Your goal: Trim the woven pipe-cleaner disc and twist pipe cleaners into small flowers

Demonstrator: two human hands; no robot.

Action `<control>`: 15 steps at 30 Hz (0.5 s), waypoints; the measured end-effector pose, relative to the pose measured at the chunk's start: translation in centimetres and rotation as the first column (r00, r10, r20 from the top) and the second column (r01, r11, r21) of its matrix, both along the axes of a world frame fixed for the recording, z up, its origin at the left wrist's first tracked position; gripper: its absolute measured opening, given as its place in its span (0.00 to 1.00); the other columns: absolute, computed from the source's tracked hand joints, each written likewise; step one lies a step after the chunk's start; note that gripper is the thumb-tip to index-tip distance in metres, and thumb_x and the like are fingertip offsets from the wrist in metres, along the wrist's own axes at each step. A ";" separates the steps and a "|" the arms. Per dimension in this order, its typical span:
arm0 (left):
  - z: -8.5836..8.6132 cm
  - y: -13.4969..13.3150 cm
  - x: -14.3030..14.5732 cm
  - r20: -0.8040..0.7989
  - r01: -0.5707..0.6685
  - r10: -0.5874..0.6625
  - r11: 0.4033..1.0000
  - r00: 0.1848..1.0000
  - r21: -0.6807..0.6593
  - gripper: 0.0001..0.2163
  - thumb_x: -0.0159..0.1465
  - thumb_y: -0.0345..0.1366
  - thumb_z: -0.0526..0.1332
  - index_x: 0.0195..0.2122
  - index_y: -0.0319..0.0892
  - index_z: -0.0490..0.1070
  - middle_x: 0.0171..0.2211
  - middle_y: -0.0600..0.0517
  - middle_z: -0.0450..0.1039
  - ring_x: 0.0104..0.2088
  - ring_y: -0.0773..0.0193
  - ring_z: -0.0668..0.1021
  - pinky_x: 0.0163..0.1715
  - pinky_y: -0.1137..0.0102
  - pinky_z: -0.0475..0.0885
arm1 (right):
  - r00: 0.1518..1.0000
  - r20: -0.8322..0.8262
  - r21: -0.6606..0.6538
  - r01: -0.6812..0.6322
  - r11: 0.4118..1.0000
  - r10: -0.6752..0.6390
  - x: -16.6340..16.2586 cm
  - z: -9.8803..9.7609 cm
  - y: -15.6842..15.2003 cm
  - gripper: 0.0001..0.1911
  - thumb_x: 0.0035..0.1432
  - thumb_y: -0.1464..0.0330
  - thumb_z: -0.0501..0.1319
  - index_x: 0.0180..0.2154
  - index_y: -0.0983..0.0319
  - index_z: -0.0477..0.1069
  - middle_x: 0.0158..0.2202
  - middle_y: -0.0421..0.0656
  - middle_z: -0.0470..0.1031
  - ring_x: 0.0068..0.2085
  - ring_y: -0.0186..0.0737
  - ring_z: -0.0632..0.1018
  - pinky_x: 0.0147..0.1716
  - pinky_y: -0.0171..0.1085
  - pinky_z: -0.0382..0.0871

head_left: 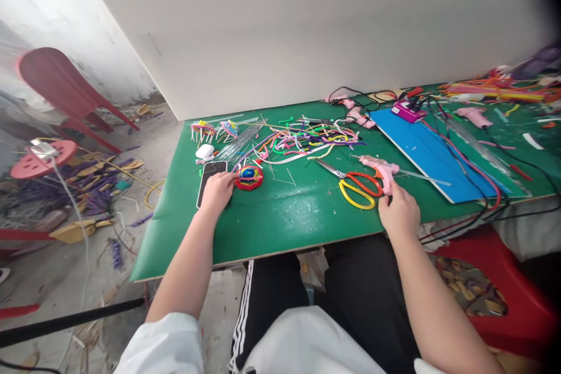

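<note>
Fingers of the left hand (218, 190) rest curled on the near-left part of the green desk (280, 216), the fingertips touching the left edge of a small round piece (249, 177) wound from red strip with a blue centre. The grip is loose, pressing against the piece rather than closing around it. The palm lies partly over a black phone (209, 178), and the bare forearm runs back toward the body at a slant.

To the right, the right hand (398, 210) sits knuckles-up at the near edge, its fingers wrapped on the handle of a pink glue gun (381, 170) whose nozzle points left. That grip is closed around the handle.

Just left of the gun lie scissors (357, 187) with red and yellow loops. Farther back, a tangle of coloured strips (302, 139) spreads across the desk, with a white earbud case (204, 151) at its left and a blue sheet (433, 155) at the right.
</note>
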State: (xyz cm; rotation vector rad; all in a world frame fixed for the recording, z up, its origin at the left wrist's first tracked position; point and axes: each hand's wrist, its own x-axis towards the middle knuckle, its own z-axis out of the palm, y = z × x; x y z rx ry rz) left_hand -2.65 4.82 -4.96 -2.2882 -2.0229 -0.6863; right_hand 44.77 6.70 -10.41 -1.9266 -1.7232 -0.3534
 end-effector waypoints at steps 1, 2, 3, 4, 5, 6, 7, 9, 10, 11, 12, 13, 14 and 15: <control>0.0 -0.1 0.0 0.001 0.002 -0.002 1.000 1.000 0.008 0.13 0.61 0.34 0.52 0.40 0.44 0.75 0.36 0.48 0.77 0.37 0.59 0.76 0.40 0.66 0.70 | 1.000 0.006 0.024 -0.002 1.000 0.001 0.0 0.1 -0.2 0.25 0.53 0.72 0.53 0.53 0.68 0.65 0.48 0.56 0.72 0.46 0.53 0.73 0.44 0.48 0.67; 0.1 -0.2 0.0 0.003 0.003 -0.003 1.000 1.000 0.016 0.13 0.61 0.34 0.52 0.40 0.44 0.75 0.36 0.48 0.77 0.37 0.58 0.76 0.40 0.65 0.70 | 1.000 0.012 0.058 -0.009 0.998 0.008 -0.2 0.5 -0.4 0.25 0.53 0.72 0.53 0.54 0.68 0.65 0.50 0.57 0.71 0.48 0.54 0.72 0.46 0.50 0.66; 0.2 -0.3 0.1 0.009 0.002 -0.002 1.000 1.000 0.030 0.13 0.62 0.35 0.51 0.40 0.44 0.75 0.36 0.48 0.77 0.37 0.58 0.76 0.40 0.65 0.70 | 1.000 0.017 0.098 -0.024 0.995 0.022 -0.8 0.9 -0.7 0.25 0.54 0.72 0.53 0.54 0.69 0.64 0.53 0.57 0.68 0.51 0.55 0.70 0.49 0.51 0.64; 0.3 -0.4 0.3 0.024 -0.001 -0.001 0.999 1.000 0.050 0.13 0.62 0.35 0.51 0.41 0.44 0.75 0.36 0.49 0.77 0.37 0.59 0.76 0.40 0.66 0.70 | 0.998 0.009 0.136 -0.056 0.989 0.056 -1.9 1.5 -1.1 0.25 0.55 0.72 0.52 0.55 0.70 0.63 0.54 0.58 0.67 0.53 0.54 0.69 0.51 0.52 0.62; 0.4 -0.5 0.6 0.048 -0.010 0.006 0.997 0.999 0.079 0.13 0.63 0.35 0.51 0.41 0.44 0.75 0.37 0.49 0.77 0.38 0.59 0.76 0.41 0.66 0.70 | 0.991 -0.004 0.154 -0.132 0.979 0.134 -3.4 2.1 -1.5 0.25 0.57 0.71 0.51 0.56 0.71 0.62 0.54 0.58 0.68 0.54 0.52 0.68 0.52 0.50 0.62; 0.6 -0.6 1.1 0.079 -0.026 0.017 0.993 0.997 0.114 0.13 0.63 0.36 0.52 0.41 0.44 0.75 0.37 0.50 0.77 0.38 0.60 0.76 0.41 0.67 0.70 | 0.971 -0.017 0.141 -0.234 0.962 0.239 -5.5 2.7 -1.9 0.24 0.58 0.70 0.50 0.56 0.71 0.62 0.53 0.56 0.69 0.54 0.50 0.69 0.53 0.47 0.62; 0.8 -0.6 1.7 0.114 -0.045 0.029 0.988 0.993 0.147 0.12 0.63 0.36 0.52 0.42 0.45 0.75 0.37 0.50 0.77 0.38 0.61 0.76 0.41 0.67 0.70 | 0.932 -0.030 0.097 -0.356 0.929 0.361 -8.0 3.2 -2.3 0.22 0.60 0.70 0.49 0.55 0.69 0.63 0.53 0.54 0.70 0.54 0.47 0.69 0.54 0.46 0.62; 1.3 -0.4 3.2 0.149 -0.078 0.051 0.980 0.988 0.181 0.12 0.63 0.36 0.53 0.42 0.45 0.75 0.35 0.50 0.77 0.36 0.62 0.76 0.39 0.68 0.70 | 0.769 -0.032 -0.133 -0.636 0.760 0.638 -13.4 3.9 -2.5 0.22 0.62 0.65 0.48 0.56 0.65 0.63 0.57 0.50 0.67 0.58 0.46 0.66 0.57 0.47 0.58; 1.6 -0.2 4.1 0.140 -0.067 0.043 0.984 0.989 0.167 0.12 0.63 0.36 0.53 0.43 0.45 0.75 0.35 0.50 0.77 0.36 0.62 0.77 0.38 0.68 0.70 | 0.703 -0.044 -0.236 -0.698 0.676 0.710 -16.0 4.0 -2.3 0.24 0.62 0.61 0.48 0.57 0.64 0.62 0.59 0.50 0.63 0.60 0.49 0.63 0.58 0.50 0.56; 1.9 0.2 4.9 0.123 -0.037 0.019 0.989 0.992 0.146 0.12 0.63 0.36 0.53 0.43 0.46 0.75 0.34 0.51 0.78 0.35 0.62 0.77 0.38 0.69 0.70 | 0.660 -0.061 -0.307 -0.726 0.615 0.749 -18.3 4.0 -2.0 0.27 0.62 0.58 0.48 0.57 0.66 0.61 0.60 0.52 0.61 0.61 0.50 0.62 0.59 0.52 0.54; 2.2 0.6 5.8 0.116 -0.016 0.001 0.992 0.993 0.129 0.12 0.63 0.36 0.54 0.43 0.46 0.75 0.34 0.51 0.78 0.36 0.62 0.77 0.39 0.69 0.70 | 0.639 -0.072 -0.357 -0.733 0.579 0.766 -20.2 3.9 -1.4 0.30 0.62 0.56 0.48 0.58 0.68 0.60 0.61 0.54 0.59 0.61 0.51 0.61 0.59 0.53 0.54; 2.4 1.1 6.5 0.124 0.000 -0.014 0.994 0.992 0.113 0.12 0.63 0.36 0.54 0.43 0.46 0.75 0.35 0.51 0.78 0.36 0.62 0.77 0.40 0.68 0.71 | 0.643 -0.084 -0.385 -0.725 0.570 0.761 -21.7 3.8 -0.6 0.32 0.62 0.55 0.47 0.58 0.71 0.58 0.62 0.56 0.57 0.62 0.52 0.60 0.59 0.52 0.54; 2.5 1.6 7.2 0.150 0.002 -0.019 0.993 0.989 0.114 0.11 0.63 0.36 0.54 0.42 0.46 0.75 0.36 0.51 0.78 0.38 0.62 0.78 0.40 0.69 0.71 | 0.645 -0.098 -0.402 -0.722 0.562 0.758 -22.7 3.6 0.2 0.34 0.62 0.54 0.47 0.58 0.74 0.57 0.62 0.57 0.57 0.62 0.53 0.59 0.59 0.51 0.54; 2.5 2.0 7.7 0.183 -0.002 -0.020 0.993 0.983 0.121 0.11 0.63 0.36 0.54 0.42 0.45 0.75 0.38 0.51 0.78 0.38 0.62 0.78 0.41 0.69 0.71 | 0.635 -0.114 -0.412 -0.730 0.545 0.764 -23.2 3.4 1.0 0.34 0.62 0.54 0.47 0.58 0.75 0.57 0.62 0.58 0.57 0.62 0.53 0.59 0.59 0.51 0.55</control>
